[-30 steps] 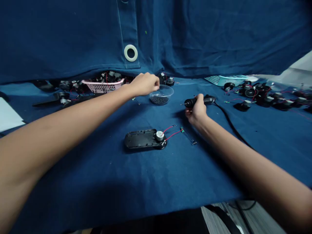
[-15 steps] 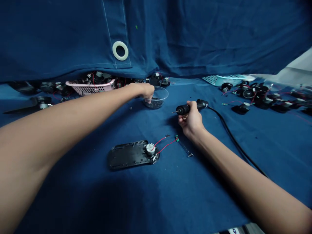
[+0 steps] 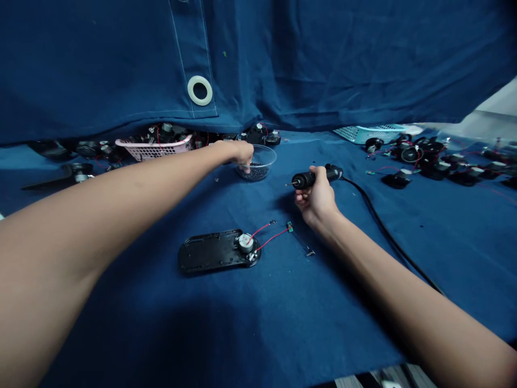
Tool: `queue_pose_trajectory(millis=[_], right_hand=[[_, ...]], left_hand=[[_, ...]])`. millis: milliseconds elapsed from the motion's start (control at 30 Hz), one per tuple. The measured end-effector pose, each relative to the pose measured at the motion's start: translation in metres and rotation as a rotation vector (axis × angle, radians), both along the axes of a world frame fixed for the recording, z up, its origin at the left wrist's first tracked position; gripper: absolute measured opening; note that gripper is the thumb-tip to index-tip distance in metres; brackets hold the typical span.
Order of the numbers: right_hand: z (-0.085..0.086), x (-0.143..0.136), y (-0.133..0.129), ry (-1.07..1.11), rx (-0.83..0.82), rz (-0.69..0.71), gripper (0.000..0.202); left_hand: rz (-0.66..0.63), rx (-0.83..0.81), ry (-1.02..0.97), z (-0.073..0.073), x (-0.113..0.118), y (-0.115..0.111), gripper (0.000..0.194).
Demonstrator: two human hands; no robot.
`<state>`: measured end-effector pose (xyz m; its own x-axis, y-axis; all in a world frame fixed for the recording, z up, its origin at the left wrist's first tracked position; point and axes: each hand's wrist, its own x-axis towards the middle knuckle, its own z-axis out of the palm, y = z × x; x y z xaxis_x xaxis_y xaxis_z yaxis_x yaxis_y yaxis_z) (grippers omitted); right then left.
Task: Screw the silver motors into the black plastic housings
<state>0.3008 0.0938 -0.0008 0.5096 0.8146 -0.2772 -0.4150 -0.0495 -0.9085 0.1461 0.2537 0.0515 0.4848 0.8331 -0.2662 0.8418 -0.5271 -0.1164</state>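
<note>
My left hand reaches into a clear round tub of small dark screws. Its fingers are pinched together at the near-left side, and anything between them is too small to make out. In my right hand is a black electric screwdriver, its bit pointing left and its cord trailing off to the right. Nearer to me lies a black plastic housing, open side up. A round silver motor sits at its right end, with red wires running to a small green circuit board and metal contacts.
Behind my left arm stands a pink basket heaped with dark motor parts. A teal basket is at the back right, beside several black motor assemblies. Blue cloth covers the table and hangs as a curtain behind.
The view has shifted slightly, so the housing and baskets sit a little differently in it. Both hands keep nearly the same places, the left at the tub and the right on the screwdriver.
</note>
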Motion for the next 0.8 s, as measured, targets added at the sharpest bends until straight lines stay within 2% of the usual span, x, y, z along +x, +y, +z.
queue_pose_trajectory(millis=[233, 567, 800], right_hand=[[0.001, 0.001, 0.000, 0.002, 0.007, 0.013, 0.033], [0.001, 0.001, 0.000, 0.007, 0.005, 0.030, 0.032], [0.000, 0.001, 0.001, -0.001, -0.007, 0.016, 0.032]], left_hand=[[-0.005, -0.006, -0.019, -0.003, 0.000, 0.003, 0.027], [-0.109, 0.079, -0.159, -0.014, -0.011, 0.016, 0.032], [-0.128, 0.127, -0.237, -0.014, -0.013, 0.007, 0.032]])
